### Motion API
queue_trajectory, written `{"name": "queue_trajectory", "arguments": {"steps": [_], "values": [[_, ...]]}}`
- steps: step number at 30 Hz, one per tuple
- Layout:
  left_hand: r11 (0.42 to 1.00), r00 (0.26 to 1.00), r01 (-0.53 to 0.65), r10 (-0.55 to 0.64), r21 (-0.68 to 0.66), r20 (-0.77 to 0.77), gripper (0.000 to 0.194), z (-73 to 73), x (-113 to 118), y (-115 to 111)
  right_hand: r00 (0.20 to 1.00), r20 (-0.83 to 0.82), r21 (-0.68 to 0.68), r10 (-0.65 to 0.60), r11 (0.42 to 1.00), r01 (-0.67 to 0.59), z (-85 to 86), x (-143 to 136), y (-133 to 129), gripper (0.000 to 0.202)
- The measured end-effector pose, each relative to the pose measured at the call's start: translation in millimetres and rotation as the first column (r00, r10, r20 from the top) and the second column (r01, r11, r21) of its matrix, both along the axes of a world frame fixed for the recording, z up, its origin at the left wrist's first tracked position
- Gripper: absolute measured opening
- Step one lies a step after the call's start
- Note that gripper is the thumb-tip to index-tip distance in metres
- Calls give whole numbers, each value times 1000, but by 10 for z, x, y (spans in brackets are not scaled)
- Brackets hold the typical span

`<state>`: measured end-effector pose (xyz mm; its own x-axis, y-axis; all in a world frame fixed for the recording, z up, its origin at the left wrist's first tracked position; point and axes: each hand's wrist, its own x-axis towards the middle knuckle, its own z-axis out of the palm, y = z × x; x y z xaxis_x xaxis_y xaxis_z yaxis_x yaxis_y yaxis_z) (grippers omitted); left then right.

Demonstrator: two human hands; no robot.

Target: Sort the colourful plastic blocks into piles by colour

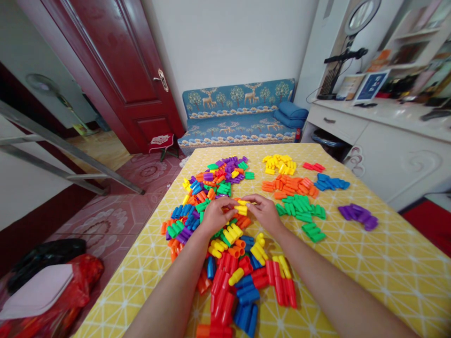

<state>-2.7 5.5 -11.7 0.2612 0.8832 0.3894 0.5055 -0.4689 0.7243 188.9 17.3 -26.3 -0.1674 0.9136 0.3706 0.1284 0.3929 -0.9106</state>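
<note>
Between my two hands, over the mixed pile of plastic pieces [221, 281], is a yellow piece [241, 208]. My left hand [219, 217] pinches its left side, and my right hand [263, 211] has its fingertips on the right side. To the right lie single-colour groups: yellow pieces [279, 164] at the back, orange pieces [291, 186], green pieces [300, 207], blue pieces [331, 181], purple pieces [358, 215] and a few red pieces [313, 166].
The pieces lie on a table with a yellow patterned cloth [141, 300]. Behind it stands a blue sofa [239, 112]. A white cabinet [394, 155] is on the right. At the left are a metal ladder [70, 162] and a red bag [88, 277] on the floor.
</note>
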Motion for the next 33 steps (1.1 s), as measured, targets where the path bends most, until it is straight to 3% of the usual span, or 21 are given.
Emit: {"name": "queue_trajectory", "arguments": {"steps": [5, 12, 15, 20, 23, 26, 30, 33], "values": [[1000, 1000, -1, 1, -16, -4, 22, 23, 5, -15, 999, -16, -19, 41, 999, -41, 3, 15, 3, 21], [1000, 1000, -5, 6, -2, 3, 17, -2, 11, -5, 979, -104, -114, 173, 976, -185, -91, -30, 23, 37], [1000, 1000, -11, 11, -4, -2, 14, 4, 15, -6, 987, -47, -91, 154, 983, -157, -84, -44, 1, 33], [999, 999, -31, 33, -37, 41, 19, 12, 20, -13, 1000, 9, -47, 7, 999, -6, 3, 15, 61, 23], [997, 998, -49, 51, -54, 42, 20, 11, 19, -14, 972, -207, -164, -106, 984, 73, 104, 94, 318, 25], [998, 999, -51, 51, -45, 9, 18, 19, 19, -16, 848, -446, -358, -284, 926, 122, 244, 192, 777, 16], [998, 998, -58, 57, -30, -19, 17, 49, 22, -25, 779, -460, -445, -426, 870, 213, 387, 349, 1447, 18], [998, 998, -56, 56, -19, -31, 15, 75, 22, -33, 754, -435, -432, -492, 849, 305, 369, 449, 1736, 21]]}}
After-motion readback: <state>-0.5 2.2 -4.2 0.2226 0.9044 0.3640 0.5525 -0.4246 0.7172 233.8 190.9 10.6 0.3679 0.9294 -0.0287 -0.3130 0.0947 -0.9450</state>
